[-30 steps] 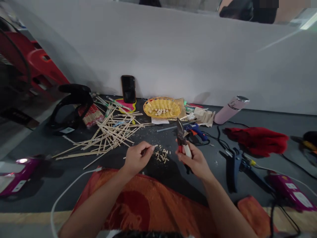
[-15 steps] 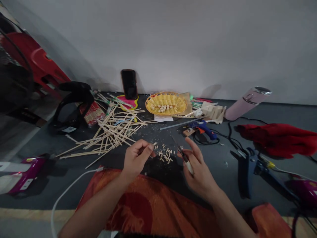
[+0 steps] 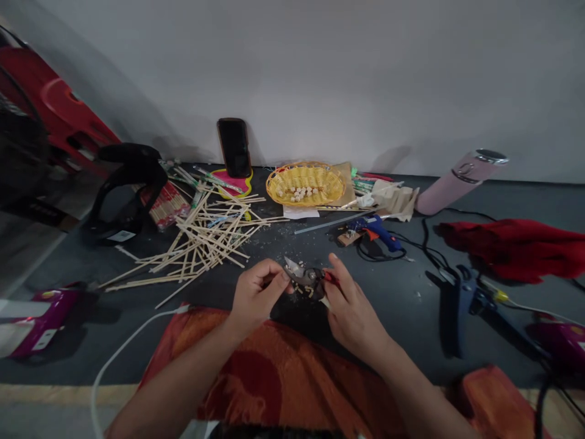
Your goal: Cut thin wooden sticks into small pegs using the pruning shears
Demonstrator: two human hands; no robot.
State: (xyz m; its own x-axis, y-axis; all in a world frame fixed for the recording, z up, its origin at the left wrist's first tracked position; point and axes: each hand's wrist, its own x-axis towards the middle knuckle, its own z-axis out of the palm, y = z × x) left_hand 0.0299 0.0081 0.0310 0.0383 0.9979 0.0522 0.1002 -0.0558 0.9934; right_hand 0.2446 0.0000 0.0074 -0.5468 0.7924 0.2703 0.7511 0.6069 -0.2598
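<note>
Right hand (image 3: 353,308): grip wrapped round pruner (image 3: 314,275). Left hand (image 3: 256,291): grip pressed together, contents unclear; keep clear of blades (image 3: 295,268). Cut toward tabletop (image 3: 402,296) front edge.

Shears (image 3: 313,275) metal-bladed, left-side sticks (image 3: 205,235) bare matt wood, far basket (image 3: 274,192) glossy weave, glue gun (image 3: 386,236) smooth plastic, far-right bottle (image 3: 448,189) satin with shiny metallic trim, right-side cloth (image 3: 512,250) matt and rumpled, surface (image 3: 388,292) dark, smooth, matt.
</note>
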